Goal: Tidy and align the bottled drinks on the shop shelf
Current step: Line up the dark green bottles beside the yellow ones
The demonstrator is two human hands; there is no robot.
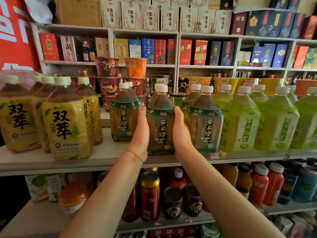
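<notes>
A jasmine tea bottle [161, 124] with a dark green label and white cap stands at the front edge of the middle shelf [106, 160]. My left hand [140, 133] lies flat against its left side. My right hand [182, 133] lies flat against its right side. The fingers of both hands run straight along the bottle. Matching tea bottles stand to the left [124, 115], set further back, and to the right [206, 121]. Light green tea bottles [241, 122] fill the shelf further right. Yellow lemon tea bottles [66, 122] stand at the left.
Stacked instant noodle cups [109, 78] stand behind the tea bottles. Boxed liquor [159, 51] fills the upper shelves. Cans [150, 194] and red bottles [259, 186] crowd the shelf below. A price tag [218, 155] sits on the shelf edge to the right.
</notes>
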